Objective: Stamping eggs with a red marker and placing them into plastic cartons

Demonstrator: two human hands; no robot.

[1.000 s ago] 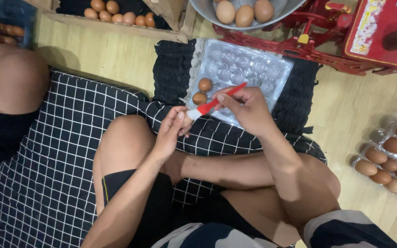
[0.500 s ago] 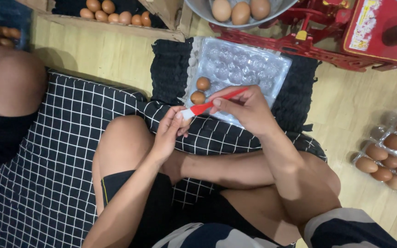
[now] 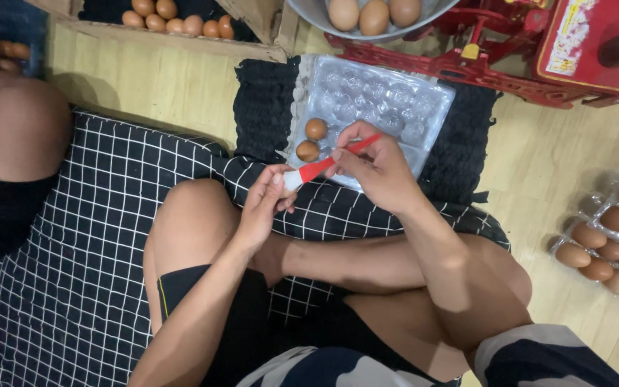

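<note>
My left hand (image 3: 265, 204) is curled around a small egg-like thing that my fingers mostly hide. My right hand (image 3: 380, 170) pinches a brush with a red handle (image 3: 327, 165). Its white head touches the thing in my left hand. Both hands hover over my crossed legs, just in front of a clear plastic egg tray (image 3: 388, 100). The tray lies on a black woven mat (image 3: 263, 107) and has two brown eggs (image 3: 312, 140) in its near left corner.
I sit on a black checked mat (image 3: 73, 272). Another person's knee (image 3: 16, 129) is at the left. A box of brown eggs (image 3: 177, 21) and a metal bowl of eggs (image 3: 370, 14) lie ahead. A red machine (image 3: 539, 64) and another egg tray (image 3: 610, 240) are on the right.
The brush head shifts slightly against the thing in my left hand. Both hands stay in nearly the same place.
</note>
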